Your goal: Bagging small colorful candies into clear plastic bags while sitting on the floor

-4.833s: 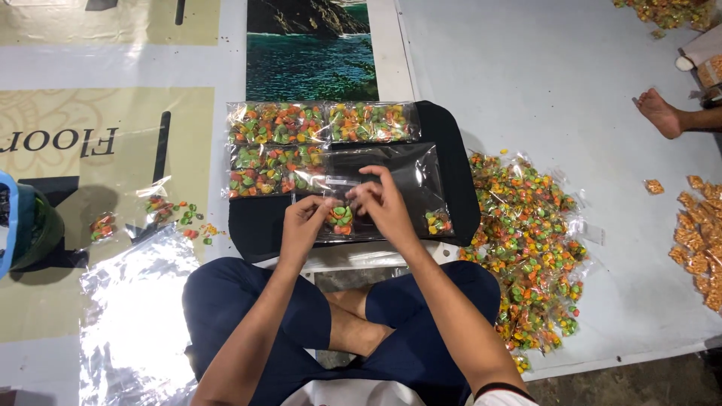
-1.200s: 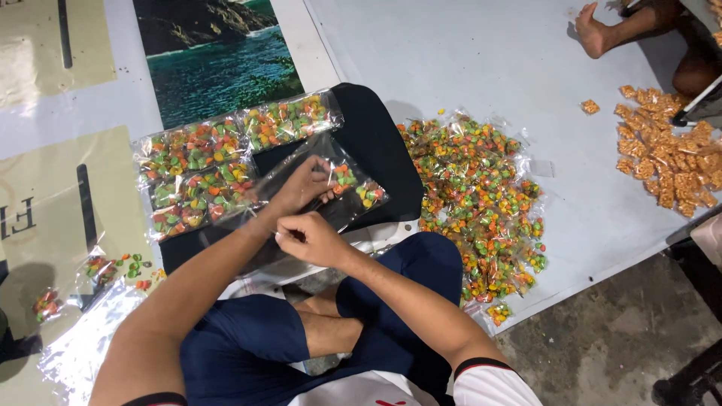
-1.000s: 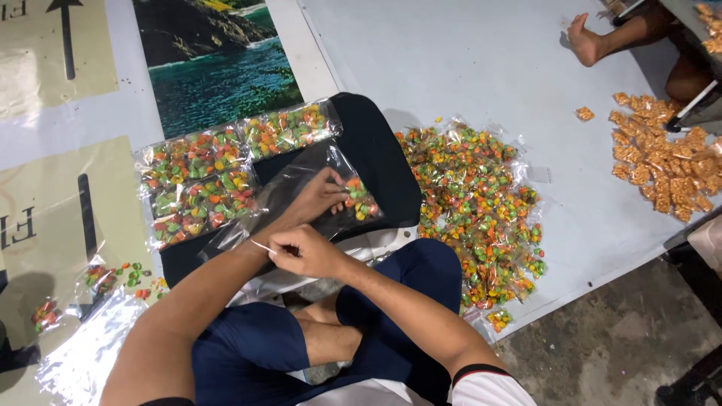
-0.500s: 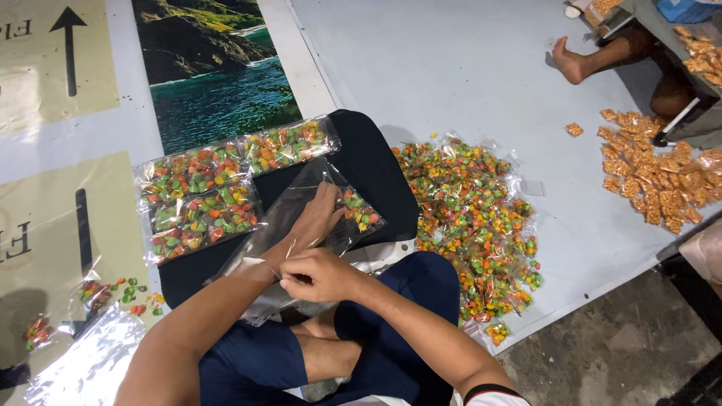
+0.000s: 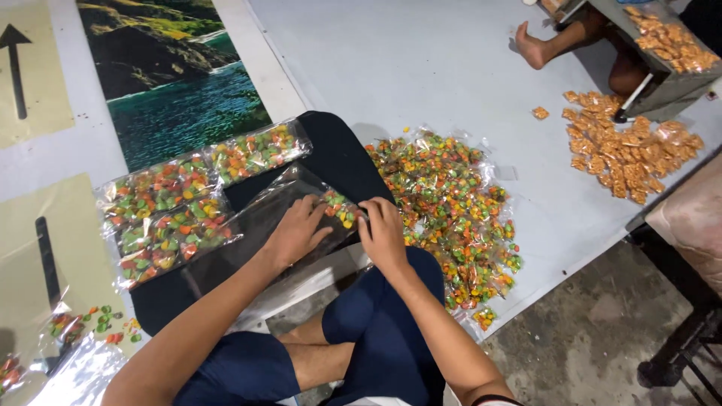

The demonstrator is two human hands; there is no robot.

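The left hand covers part of the clear bag, the other person's foot is cut off by the top edge, and the loose sweets run off the bottom-left corner.
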